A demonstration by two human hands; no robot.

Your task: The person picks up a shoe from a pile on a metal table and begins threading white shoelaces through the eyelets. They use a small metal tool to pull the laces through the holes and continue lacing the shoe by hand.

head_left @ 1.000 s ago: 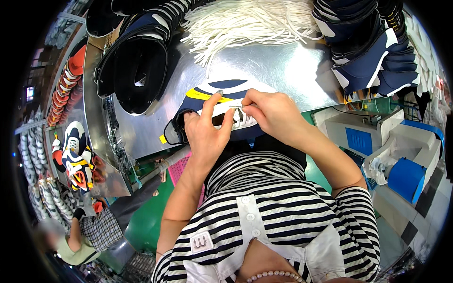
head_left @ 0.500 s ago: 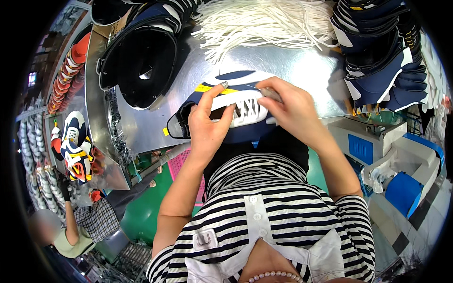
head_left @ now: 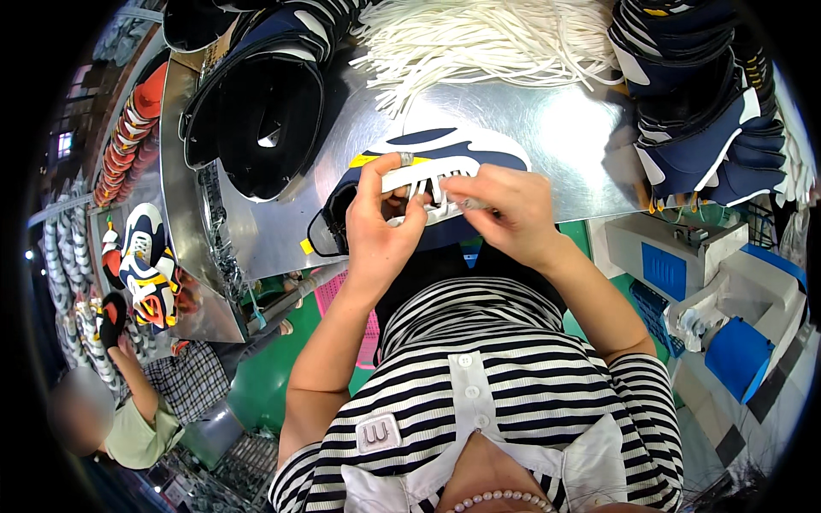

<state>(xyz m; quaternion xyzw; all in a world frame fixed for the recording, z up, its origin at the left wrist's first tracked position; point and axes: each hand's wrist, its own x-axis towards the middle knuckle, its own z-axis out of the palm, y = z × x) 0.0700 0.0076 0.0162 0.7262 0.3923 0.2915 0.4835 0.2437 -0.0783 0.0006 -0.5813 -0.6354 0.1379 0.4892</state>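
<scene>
A navy, white and yellow shoe upper (head_left: 503, 152) lies across the near edge of the metal table, its black collar to the left. White lace (head_left: 438, 190) crosses its throat. My left hand (head_left: 380, 227) is closed on the upper at the throat, thumb inside the opening and a finger with a grey wrap on the white eyelet strip. My right hand (head_left: 513, 209) is pinched round a small grey tool (head_left: 472, 203) beside the laces. The tool's tip is blurred and partly hidden by the fingers.
Loose white laces (head_left: 487, 43) are heaped at the table's far side. Stacked navy uppers stand at the right (head_left: 710, 154) and black-lined ones at the left (head_left: 269, 128). A grey and blue machine (head_left: 727, 291) is at right. A co-worker (head_left: 141, 427) sits at far left.
My right hand has moved down and left from the upper's far edge to the laces, and the toe end now shows. My left hand keeps its hold. The co-worker's gloved hand has risen.
</scene>
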